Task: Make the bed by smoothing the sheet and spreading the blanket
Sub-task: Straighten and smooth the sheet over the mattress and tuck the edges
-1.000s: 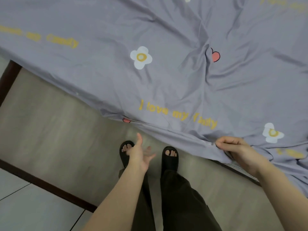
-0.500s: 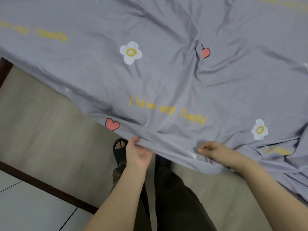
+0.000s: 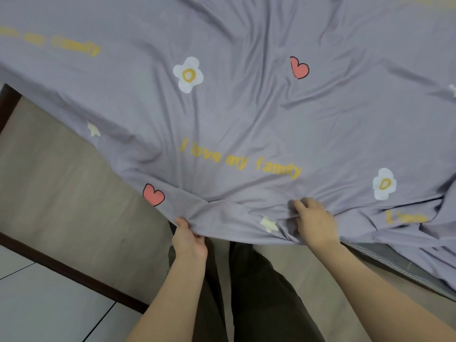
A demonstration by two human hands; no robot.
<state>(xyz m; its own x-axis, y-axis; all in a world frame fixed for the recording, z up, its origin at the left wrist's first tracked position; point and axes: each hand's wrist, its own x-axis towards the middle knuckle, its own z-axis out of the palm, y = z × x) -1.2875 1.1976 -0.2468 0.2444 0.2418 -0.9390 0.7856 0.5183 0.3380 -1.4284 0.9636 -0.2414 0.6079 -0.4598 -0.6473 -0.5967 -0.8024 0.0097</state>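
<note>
The sheet (image 3: pixel 246 114), lilac with flowers, hearts and yellow lettering, fills my view from nine o'clock round to three, creased across the middle, its near edge hanging toward six. My left hand (image 3: pixel 188 239) pinches that edge at about seven o'clock, fingers closed on the fabric. My right hand (image 3: pixel 314 223), at five o'clock, is clenched around a bunch of the same edge. Under the fabric at four o'clock I see a striped mattress edge (image 3: pixel 385 264). Dark trousers (image 3: pixel 259 292) stand on the floor (image 3: pixel 61 193) below.
</note>
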